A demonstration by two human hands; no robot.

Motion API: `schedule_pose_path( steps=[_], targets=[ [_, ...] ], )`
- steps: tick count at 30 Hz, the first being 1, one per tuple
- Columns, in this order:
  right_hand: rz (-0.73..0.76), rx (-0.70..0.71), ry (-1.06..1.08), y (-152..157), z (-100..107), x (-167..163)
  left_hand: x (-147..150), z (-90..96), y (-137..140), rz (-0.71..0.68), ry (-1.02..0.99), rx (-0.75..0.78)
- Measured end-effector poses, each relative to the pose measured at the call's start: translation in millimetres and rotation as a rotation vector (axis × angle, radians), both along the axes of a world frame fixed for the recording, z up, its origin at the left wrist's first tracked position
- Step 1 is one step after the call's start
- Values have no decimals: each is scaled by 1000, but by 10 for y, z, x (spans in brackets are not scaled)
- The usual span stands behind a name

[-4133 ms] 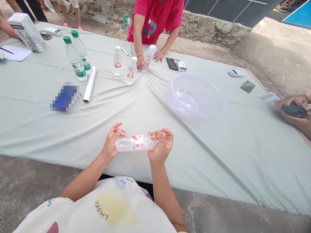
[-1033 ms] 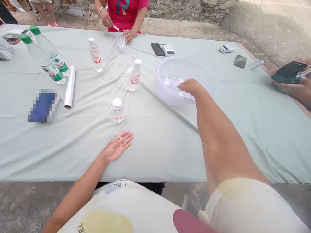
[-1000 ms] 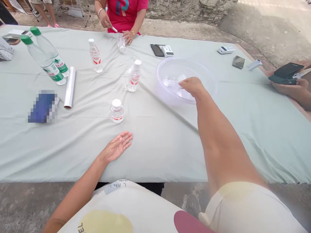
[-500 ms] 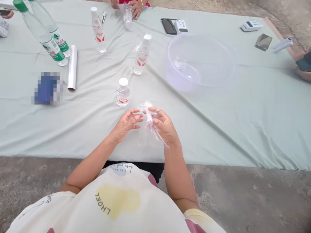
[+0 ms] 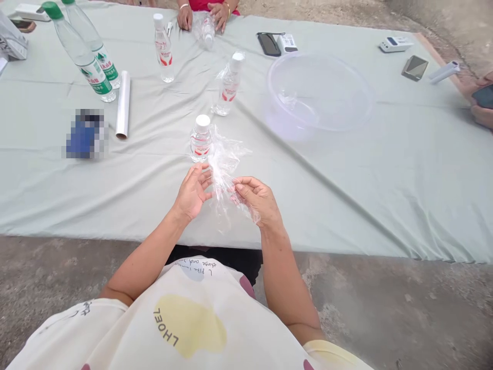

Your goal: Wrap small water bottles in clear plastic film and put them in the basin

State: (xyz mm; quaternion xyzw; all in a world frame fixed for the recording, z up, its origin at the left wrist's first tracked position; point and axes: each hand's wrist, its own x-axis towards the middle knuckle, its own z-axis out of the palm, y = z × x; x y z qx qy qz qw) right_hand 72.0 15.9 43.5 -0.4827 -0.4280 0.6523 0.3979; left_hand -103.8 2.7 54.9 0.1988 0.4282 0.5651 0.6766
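A crumpled piece of clear plastic film (image 5: 224, 163) hangs between my two hands above the table's near edge. My right hand (image 5: 260, 200) pinches the film between thumb and fingers. On the film's other side, my left hand (image 5: 193, 191) has its fingers spread and the palm turned inward; its fingertips are close to the film, and whether they touch it I cannot tell. Just beyond my left fingertips a small water bottle (image 5: 201, 140) with a white cap stands upright, its right side partly behind the film. Farther back stands another bottle (image 5: 229, 85) with film around it.
A film roll (image 5: 123, 105) lies at left near two green-capped bottles (image 5: 92, 67). A translucent basin (image 5: 327, 126) stands at right. Across the table a person's hands (image 5: 220, 15) hold a film-covered bottle (image 5: 208, 32). Phones (image 5: 268, 44) and small white devices lie along the back.
The film has spread out and moved up and left between my hands. My left hand has opened wider. The view has shifted slightly.
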Motion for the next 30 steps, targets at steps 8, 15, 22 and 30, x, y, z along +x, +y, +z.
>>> schedule_pose_path(
  steps=[8,15,22,30],
  targets=[
    [-136,87,-172,-48,-149,-9,32,-301,-18,46,322,-115],
    [-359,-53,-372,-51,-555,489,-697,-464,-42,289,271,-258],
    [-290,234,-885,-26,-282,865,-713,-329,-307,473,928,147],
    [92,207,-1000,611,-288,232,86,-486,48,-516,1405,624]
  ],
)
